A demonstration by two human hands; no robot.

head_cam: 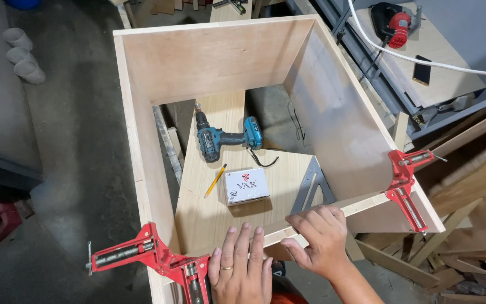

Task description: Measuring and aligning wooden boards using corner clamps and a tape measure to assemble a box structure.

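Both hands are down on the near rail of this open plywood box. The left hand lies flat, fingers spread and straight, palm pressing the rail near the box's near left corner; it grips nothing. The right hand is half curled, fingertips hooked over the rail's top edge and thumb underneath, so it has a loose hold on the rail itself.

The rail runs from the near left corner, where a red corner clamp bites, up to the near right corner and a second red clamp. Looks to me like the rail sits a little skewed between them, higher on the right.

Inside the box, on the board below, there's a teal drill toward the far edge, a pencil just beside a white carton, and a metal square tucked against the right wall. A jigsaw and a phone sit well apart on the bench at far right.

What could go wrong? If the right hand shoves while the clamps are not tight, I'd say the rail slides off flush and the corner goes out of square. The left fingers rest just beside the clamp's jaw, a pinch risk if it shifts. And a slipped rail would drop onto the carton.
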